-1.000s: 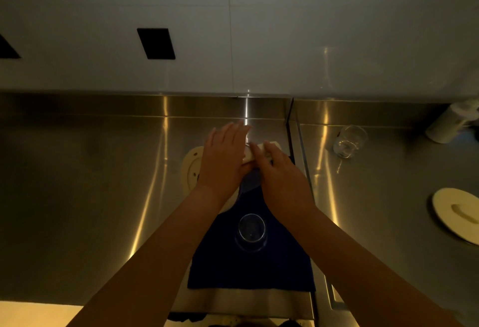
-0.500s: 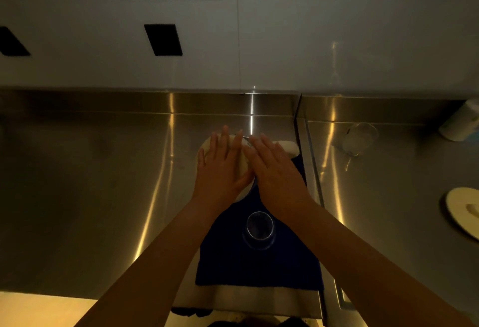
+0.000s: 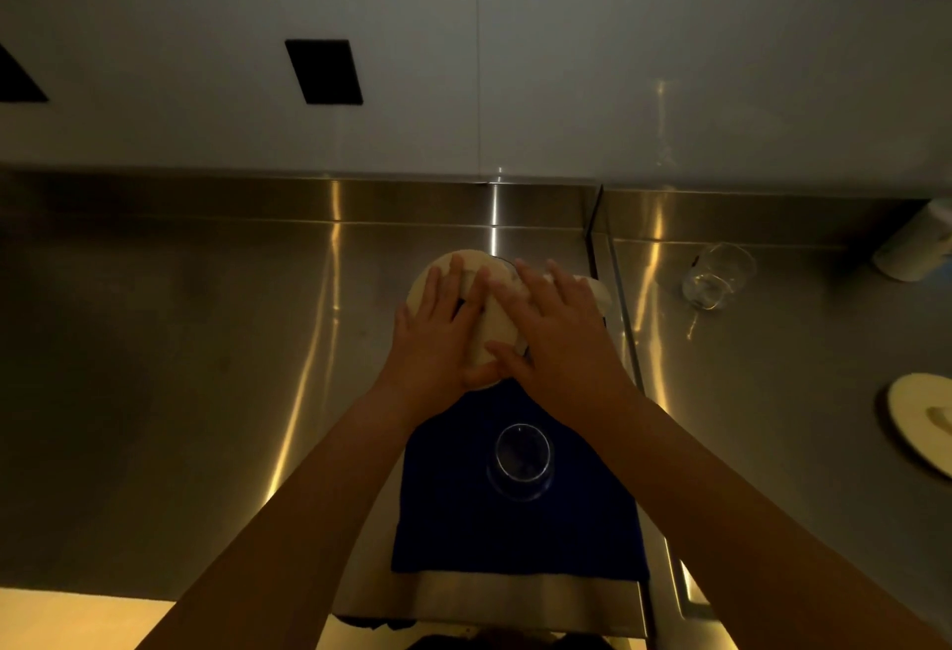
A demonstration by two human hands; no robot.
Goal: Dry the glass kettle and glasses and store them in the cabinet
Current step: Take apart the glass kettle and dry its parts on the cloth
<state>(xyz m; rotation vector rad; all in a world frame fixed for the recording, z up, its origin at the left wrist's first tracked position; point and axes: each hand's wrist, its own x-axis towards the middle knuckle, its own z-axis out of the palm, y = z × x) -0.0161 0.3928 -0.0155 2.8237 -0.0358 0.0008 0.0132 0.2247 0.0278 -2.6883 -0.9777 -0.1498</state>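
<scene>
— Steel first, I take it? What is the biggest thing there?

— Steel, yes: the counter (image 3: 170, 366) fills the lower view, running up to a low steel upstand and a pale wall (image 3: 669, 57) bearing a black rectangle (image 3: 323, 71). A seam splits the counter just right of the hands.

— And on the counter?

— A dark blue towel (image 3: 577, 536) lies flat near the front edge. Upright on its middle stands one glass (image 3: 521, 461), seen from above.

— Where are the hands?

— At the towel's far end. The left hand (image 3: 438, 335) and the right hand (image 3: 561, 335) lie side by side over a cream cloth (image 3: 494, 330), which covers something round with a cream rim (image 3: 420, 283) showing at the left. Whether the glass kettle is under there, I cannot tell.

— And the fingers?

— Straight and slightly spread on both hands, laid flat on the cloth, thumbs nearly meeting at its near edge. No pinch.

— Anything smaller?

— Right of the seam, a cream lid (image 3: 922, 423) near the frame's edge, a white container (image 3: 912, 252) at the back, and a second glass (image 3: 713, 278) standing just beside the upstand, well apart from the hands.
</scene>
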